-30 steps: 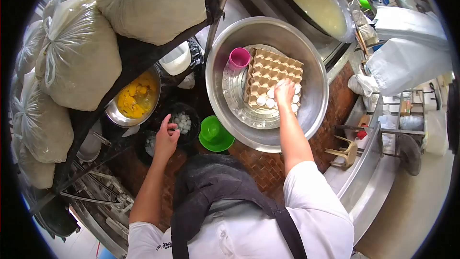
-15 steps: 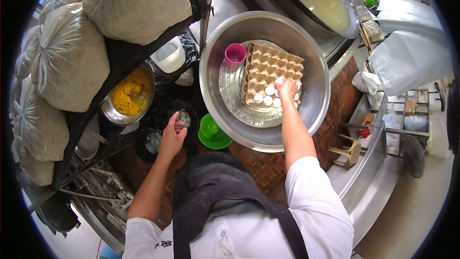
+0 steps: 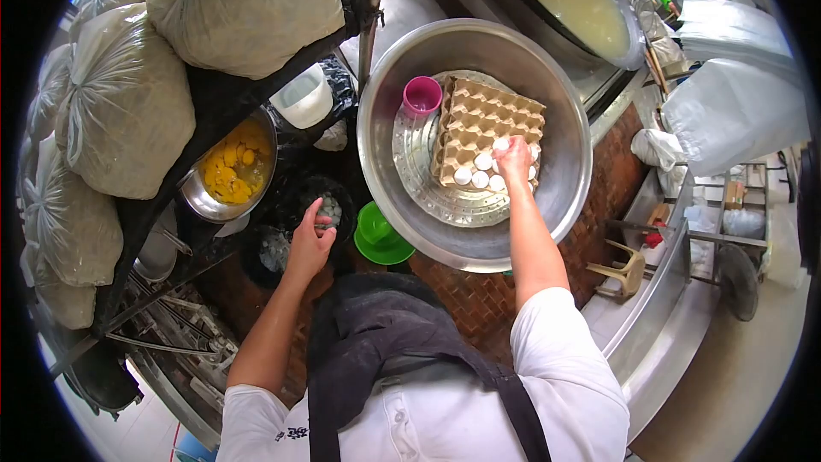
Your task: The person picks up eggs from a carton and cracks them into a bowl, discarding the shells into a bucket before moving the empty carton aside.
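My right hand (image 3: 515, 161) is over a cardboard egg tray (image 3: 479, 111), its fingers closed on a white egg (image 3: 501, 144). Several more white eggs (image 3: 481, 180) sit in the tray's near rows, while the far cups hold none. The tray lies in a wide metal basin (image 3: 560, 205), on a perforated disc (image 3: 410, 180), with a pink cup (image 3: 422, 96) beside it. My left hand (image 3: 311, 239) holds nothing, thumb and fingers apart, above a dark bin with eggshells (image 3: 323, 205) in it.
Left of the bin, a metal bowl (image 3: 198, 198) holds cracked eggs with yellow yolks. A green bowl (image 3: 380, 244) stands below the basin. Tied plastic bags (image 3: 128, 103) fill the left shelf. A large pan of pale liquid (image 3: 569, 0) stands at the back right.
My right hand has risen slightly from the tray, and an egg now shows between its fingertips. My left hand has barely moved.
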### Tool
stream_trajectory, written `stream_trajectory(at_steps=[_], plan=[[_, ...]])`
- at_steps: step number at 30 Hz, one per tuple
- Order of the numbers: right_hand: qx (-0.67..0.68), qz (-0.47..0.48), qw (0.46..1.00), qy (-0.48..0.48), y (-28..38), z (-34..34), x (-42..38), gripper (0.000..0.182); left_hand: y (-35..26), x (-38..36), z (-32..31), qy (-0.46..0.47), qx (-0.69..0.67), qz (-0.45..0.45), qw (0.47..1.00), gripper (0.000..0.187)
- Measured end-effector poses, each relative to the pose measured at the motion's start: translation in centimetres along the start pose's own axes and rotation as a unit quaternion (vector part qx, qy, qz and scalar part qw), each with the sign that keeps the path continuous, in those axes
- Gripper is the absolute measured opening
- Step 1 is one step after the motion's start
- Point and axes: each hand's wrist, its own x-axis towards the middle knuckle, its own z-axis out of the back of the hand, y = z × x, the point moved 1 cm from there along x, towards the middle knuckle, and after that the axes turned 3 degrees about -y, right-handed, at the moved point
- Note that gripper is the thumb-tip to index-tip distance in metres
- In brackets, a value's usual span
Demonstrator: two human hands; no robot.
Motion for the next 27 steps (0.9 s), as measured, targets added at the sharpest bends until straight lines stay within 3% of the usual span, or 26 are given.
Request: stream_trajectory(at_steps=[5, 8, 11, 12, 15, 17, 19, 20, 23, 27], plan=[[0.248, -0.116, 0.961, 0.031, -3.7, -0.6, 1.0, 0.046, 0.1, 0.1, 0.5, -0.005, -0.014, 0.001, 1.0, 0.063], [0.486, -0.236, 0.832, 0.129, -3.6, 1.5, 0.8, 0.038, 0.5, 0.1, 0.8, -0.007, -0.01, 0.001, 1.0, 0.063], [0.681, -0.223, 0.676, 0.171, -2.7, 2.5, 0.7, 0.039, 0.8, 0.1, 0.9, -0.007, 0.004, -0.001, 1.0, 0.063], [0.699, -0.226, 0.652, 0.187, -2.7, 2.4, 0.9, 0.046, 0.8, 0.1, 0.9, -0.005, 0.007, -0.001, 1.0, 0.063], [0.628, -0.203, 0.731, 0.173, -1.7, 0.6, 2.5, 0.043, 1.1, 0.1, 0.7, -0.001, 0.009, -0.005, 1.0, 0.063], [0.458, -0.135, 0.866, 0.145, -0.4, -0.5, 3.4, 0.042, 1.1, 0.1, 0.7, 0.002, 0.005, -0.004, 1.0, 0.063], [0.281, -0.033, 0.949, 0.139, -1.7, -4.1, 5.2, 0.044, 0.7, 0.1, 0.6, 0.005, -0.003, 0.001, 1.0, 0.063], [0.275, -0.017, 0.954, 0.116, -1.4, -4.7, 5.3, 0.039, 0.8, 0.0, 0.6, 0.004, -0.003, 0.003, 1.0, 0.062], [0.346, -0.113, 0.921, 0.137, 2.8, -0.9, 3.9, 0.041, 0.9, -0.1, 0.9, -0.002, -0.003, 0.003, 1.0, 0.061], [0.284, -0.043, 0.953, 0.1, 1.5, -2.3, 4.7, 0.043, 2.1, -0.4, 1.0, -0.011, -0.002, 0.004, 1.0, 0.059]])
